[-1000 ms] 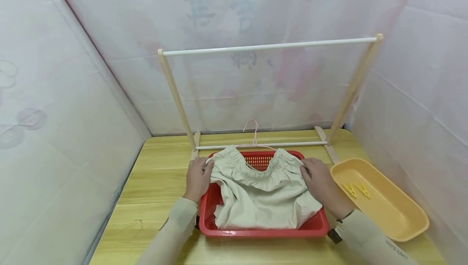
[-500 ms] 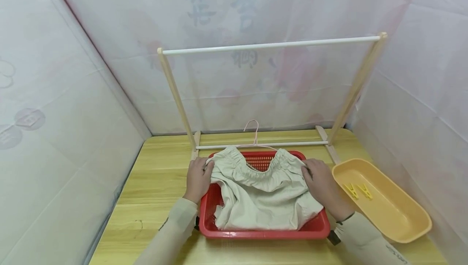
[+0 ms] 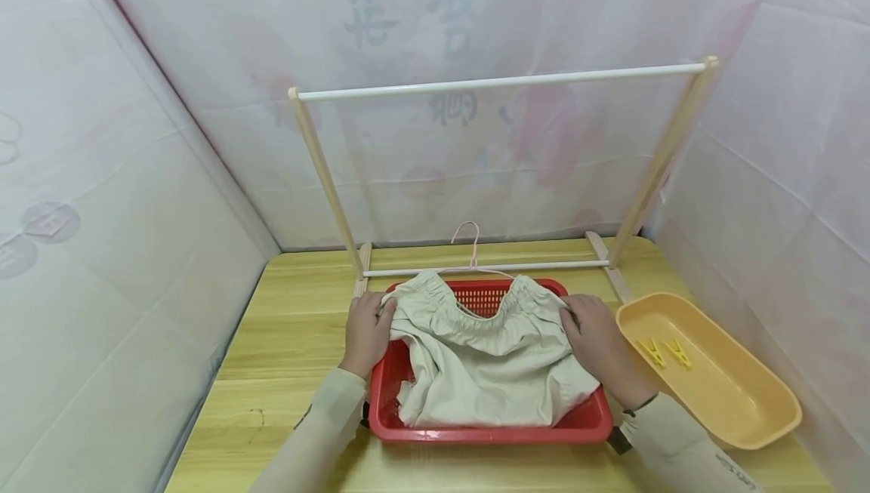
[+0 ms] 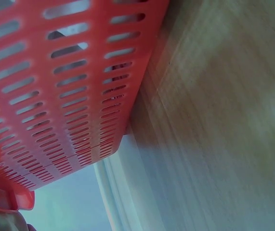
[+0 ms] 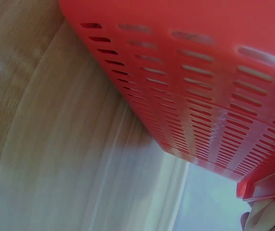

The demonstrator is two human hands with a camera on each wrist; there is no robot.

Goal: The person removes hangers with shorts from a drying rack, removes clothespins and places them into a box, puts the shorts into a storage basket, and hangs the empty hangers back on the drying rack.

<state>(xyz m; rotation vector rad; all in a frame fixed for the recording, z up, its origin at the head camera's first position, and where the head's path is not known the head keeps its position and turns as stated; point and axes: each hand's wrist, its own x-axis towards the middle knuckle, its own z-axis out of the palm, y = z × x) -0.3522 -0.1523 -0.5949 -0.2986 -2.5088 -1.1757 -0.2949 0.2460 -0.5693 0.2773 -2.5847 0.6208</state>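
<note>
A pale cream garment [image 3: 499, 372] with a gathered waistband is lying across a red basket [image 3: 489, 435], its lower folds sagging inside and its waistband spreading toward the basket's two sides. The left hand [image 3: 367, 332] is pinching one end of the waistband between thumb and fingers, and the right hand [image 3: 600, 340] is pinching the other end in the same way; most of the fingertips are hiding under the cloth. The middle of the waistband is dipping, so the basket's slotted far wall is showing above it. A pink hanger [image 3: 473, 255] is standing with its hook upward behind the garment; its arms are disappearing at the cloth, and whether they are running inside or behind it, I cannot tell.

Long pale sleeves [image 3: 333, 410] are covering both forearms. In the wrist views the slotted sides of the basket are filling much of the frame, with a bit of cloth showing in a lower corner of each.

Beyond the basket, a rack [image 3: 503, 84] with a white top rail and wooden posts is standing on the wooden worktop [image 3: 285, 357]. To the right, a yellow-orange tray [image 3: 737, 395] is holding two yellow clips [image 3: 678, 354], lying near each other. Pale printed sheets [image 3: 435, 17] are hanging around the worktop.
</note>
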